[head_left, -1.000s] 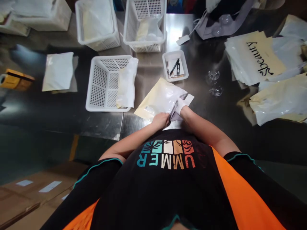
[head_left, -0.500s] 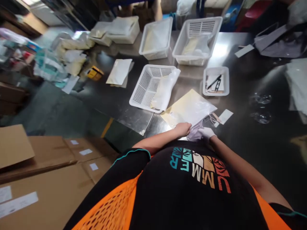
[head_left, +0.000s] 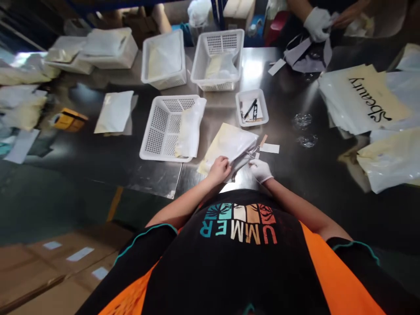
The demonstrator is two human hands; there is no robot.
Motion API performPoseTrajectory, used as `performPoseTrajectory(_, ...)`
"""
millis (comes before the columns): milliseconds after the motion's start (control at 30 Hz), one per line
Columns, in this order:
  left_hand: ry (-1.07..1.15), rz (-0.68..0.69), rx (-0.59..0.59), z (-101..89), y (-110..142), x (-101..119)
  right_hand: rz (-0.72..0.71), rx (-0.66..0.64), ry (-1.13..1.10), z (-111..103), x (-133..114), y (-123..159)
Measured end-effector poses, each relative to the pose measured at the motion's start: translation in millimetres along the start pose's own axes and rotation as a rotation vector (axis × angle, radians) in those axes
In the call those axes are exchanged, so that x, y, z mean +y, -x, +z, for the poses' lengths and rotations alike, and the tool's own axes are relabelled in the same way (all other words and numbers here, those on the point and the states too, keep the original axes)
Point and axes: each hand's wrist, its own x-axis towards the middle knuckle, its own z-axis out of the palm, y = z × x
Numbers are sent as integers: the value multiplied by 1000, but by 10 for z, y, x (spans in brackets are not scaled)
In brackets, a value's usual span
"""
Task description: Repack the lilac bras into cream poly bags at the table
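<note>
Bare and closed, my left hand (head_left: 220,169) grips the near edge of a whitish, yellow-tinged plastic bag (head_left: 231,142) lying on the table. Beside it, a greyish-lilac garment (head_left: 241,162) with thin straps lies at the bag's near right edge, partly covered by it. My right hand (head_left: 260,170), in a white glove, is at the garment's right side with fingers curled and fingertips at its edge; exactly what they pinch is small and partly hidden. A white tag (head_left: 269,148) and a small pinkish tag (head_left: 263,140) stick out past the straps.
A white basket (head_left: 154,151) holding a plastic bag stands left. A small white tray (head_left: 239,117) with black tools lies ahead. Printed bags (head_left: 370,98) are stacked right. Across the metal table, a co-worker's gloved hand (head_left: 317,24) holds a lilac garment (head_left: 308,59). Cartons (head_left: 65,262) stand lower left.
The view has swung right, bringing the printed bags and co-worker's hands into sight. My hands have moved a little apart; the garment, earlier bunched between them, now lies flatter along the bag's edge.
</note>
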Motion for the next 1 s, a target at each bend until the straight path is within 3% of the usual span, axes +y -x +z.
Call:
performPoseTrajectory(100,51,-28,26,-55,82,-82,214,92,331,-296,378,-42)
performPoseTrajectory(200,151,-39,50,-143,81,-57,111,31,577,-446,501,-290)
performPoseTrajectory(300,265,-45,70,-281,31,4,1,-4,650,-423,403,-527)
performPoseTrajectory(400,370,-62,73,-434,4,47,12,-40,635,-344,275,-538)
performPoseTrajectory(533,515,-175,101,-560,33,57,93,-71,389,-327,267,-235)
performPoseTrajectory(633,650,-226,104,-591,89,70,277,8,235,-441,311,34)
performPoseTrajectory(733,752,-219,61,-597,163,136,340,213,97,-604,199,208)
performPoseTrajectory(800,792,-199,36,-595,212,216,252,410,-178,-661,-26,268)
performPoseTrajectory(867,838,-185,37,-595,253,311,72,510,-448,-642,-340,314)
performPoseTrajectory(933,916,-190,59,-604,286,401,-121,409,-503,-562,-658,381)
performPoseTrajectory(1000,1026,-212,85,-619,316,464,-284,151,-393,-470,-882,483)
